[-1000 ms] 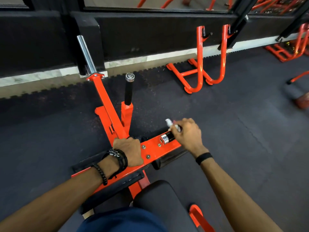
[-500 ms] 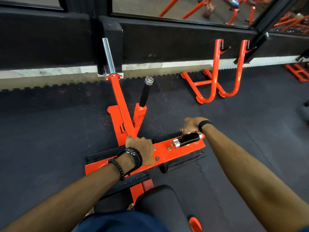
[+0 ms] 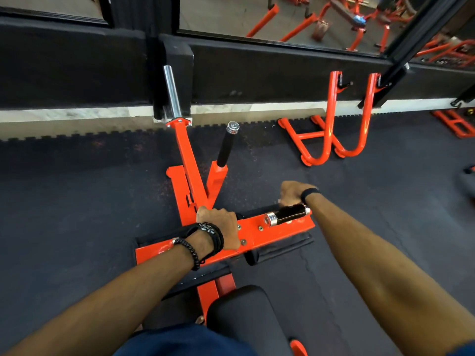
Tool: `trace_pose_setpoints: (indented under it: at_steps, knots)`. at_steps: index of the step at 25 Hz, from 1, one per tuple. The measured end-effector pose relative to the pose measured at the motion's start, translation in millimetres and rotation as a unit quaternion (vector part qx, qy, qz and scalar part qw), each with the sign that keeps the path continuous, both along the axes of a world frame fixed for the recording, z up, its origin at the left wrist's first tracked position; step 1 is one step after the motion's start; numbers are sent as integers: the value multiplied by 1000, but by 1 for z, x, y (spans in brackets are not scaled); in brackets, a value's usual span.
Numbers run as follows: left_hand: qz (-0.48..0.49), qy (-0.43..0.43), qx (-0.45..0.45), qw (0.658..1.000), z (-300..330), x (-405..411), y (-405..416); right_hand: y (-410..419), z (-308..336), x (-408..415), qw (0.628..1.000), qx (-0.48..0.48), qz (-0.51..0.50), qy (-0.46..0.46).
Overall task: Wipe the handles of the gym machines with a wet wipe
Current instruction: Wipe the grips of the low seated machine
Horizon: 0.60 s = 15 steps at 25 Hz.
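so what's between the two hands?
Head view: orange crossbar with its bolts, plus the chrome collar of the black handle, between left hand and right hand.

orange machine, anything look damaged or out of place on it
Nothing stands out. The orange frame looks intact, the near handle and the upright handle sit straight. The left hand rests on the frame; the right hand sits behind the near handle.

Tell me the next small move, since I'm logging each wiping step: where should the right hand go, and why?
Probably forward to the upright black handle. The right hand sits curled just beyond the horizontal black handle, no longer on it, while the left hand grips the orange frame. The wipe itself isn't visible.
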State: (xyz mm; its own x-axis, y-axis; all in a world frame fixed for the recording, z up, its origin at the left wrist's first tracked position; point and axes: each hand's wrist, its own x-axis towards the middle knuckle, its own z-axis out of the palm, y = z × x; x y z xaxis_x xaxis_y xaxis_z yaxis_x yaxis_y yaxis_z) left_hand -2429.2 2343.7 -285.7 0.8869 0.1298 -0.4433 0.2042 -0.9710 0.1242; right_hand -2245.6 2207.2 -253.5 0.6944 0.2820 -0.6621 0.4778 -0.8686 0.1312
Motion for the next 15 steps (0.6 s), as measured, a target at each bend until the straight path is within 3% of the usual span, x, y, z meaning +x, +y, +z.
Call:
trace_pose_setpoints:
  at_steps: [2, 4, 9, 12, 15]
  knots:
    - [2, -5, 12, 1000, -2, -1, -2, 15, -23, -25, 997, 63, -3, 54]
    - [7, -5, 14, 1000, -1, -1, -2, 18, -28, -34, 992, 121, -1, 45]
    - [19, 4, 18, 1000, -2, -1, -5, -51, -13, -20, 964, 160, -99, -190]
    - [5, 6, 31, 1000, 0, -3, -4, -55, -25, -68, 894, 333, -152, -259]
    - [-24, -18, 68, 997, 1, -10, -3, -42, -23, -128, 794, 522, -221, -219]
